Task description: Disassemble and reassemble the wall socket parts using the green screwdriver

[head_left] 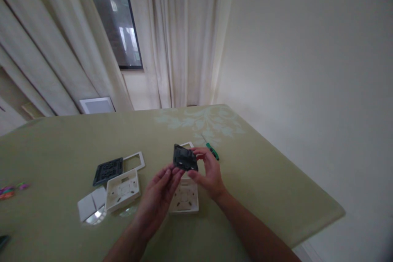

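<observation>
Both of my hands hold a black wall-switch module (185, 159), tilted above the table. My left hand (162, 186) grips its lower left edge, while my right hand (210, 170) has thumb and fingers around the right side. Beneath them a white back box (184, 202) lies with its hollow side up, partly covered by my left hand. Behind the module shows part of a white frame (188, 145). A green-handled screwdriver (212, 152) lies just beyond my right hand, its shaft pointing away.
To the left lie a second black module (108, 170), a white frame (141, 160), another white back box (123, 190) and white switch plates (92, 204). Small colourful items (11, 190) are at the far left. A wall (301, 90) runs along the table's right side.
</observation>
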Demonstrator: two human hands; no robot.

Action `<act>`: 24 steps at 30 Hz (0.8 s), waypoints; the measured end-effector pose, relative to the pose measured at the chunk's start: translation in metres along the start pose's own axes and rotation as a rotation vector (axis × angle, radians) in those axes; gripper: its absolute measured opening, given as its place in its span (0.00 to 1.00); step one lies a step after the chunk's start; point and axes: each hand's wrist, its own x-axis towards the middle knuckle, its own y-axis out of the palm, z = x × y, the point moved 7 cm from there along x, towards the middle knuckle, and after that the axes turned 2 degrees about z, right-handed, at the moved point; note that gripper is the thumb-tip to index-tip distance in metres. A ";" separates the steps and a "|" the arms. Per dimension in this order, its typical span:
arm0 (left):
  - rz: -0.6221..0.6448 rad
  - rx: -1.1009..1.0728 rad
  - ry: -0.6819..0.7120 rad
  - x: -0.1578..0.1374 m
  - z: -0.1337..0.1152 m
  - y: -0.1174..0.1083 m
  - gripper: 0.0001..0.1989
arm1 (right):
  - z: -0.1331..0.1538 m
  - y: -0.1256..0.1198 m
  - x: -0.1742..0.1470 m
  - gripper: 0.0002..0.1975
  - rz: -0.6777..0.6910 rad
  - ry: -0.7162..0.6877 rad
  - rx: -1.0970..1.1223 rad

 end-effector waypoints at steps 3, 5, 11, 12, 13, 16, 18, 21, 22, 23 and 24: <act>0.195 0.448 0.119 0.025 -0.018 0.028 0.09 | -0.026 -0.032 0.013 0.28 -0.204 0.103 0.009; 0.266 0.597 0.160 0.052 -0.021 0.042 0.08 | -0.043 -0.050 0.020 0.26 -0.304 0.164 -0.003; 0.393 1.007 0.218 0.136 -0.002 0.060 0.04 | -0.071 -0.077 0.024 0.28 -0.431 0.283 -0.050; 0.419 1.082 0.224 0.143 0.002 0.060 0.05 | -0.073 -0.079 0.023 0.29 -0.434 0.291 -0.055; 0.443 1.153 0.230 0.149 0.005 0.059 0.06 | -0.074 -0.079 0.023 0.29 -0.436 0.297 -0.057; 0.520 1.360 0.228 0.156 0.009 0.052 0.08 | -0.077 -0.080 0.024 0.28 -0.442 0.309 -0.052; 0.575 1.506 0.226 0.159 0.010 0.045 0.12 | -0.079 -0.080 0.024 0.27 -0.449 0.314 -0.040; 0.639 1.706 0.233 0.162 0.012 0.033 0.27 | -0.080 -0.079 0.024 0.26 -0.457 0.321 -0.019; 0.655 1.759 0.238 0.164 0.013 0.030 0.31 | -0.080 -0.078 0.024 0.26 -0.457 0.323 -0.013; 0.671 1.805 0.245 0.165 0.015 0.028 0.33 | -0.079 -0.078 0.024 0.26 -0.457 0.325 -0.008; 0.686 1.844 0.254 0.166 0.016 0.026 0.35 | -0.079 -0.077 0.024 0.26 -0.457 0.326 -0.004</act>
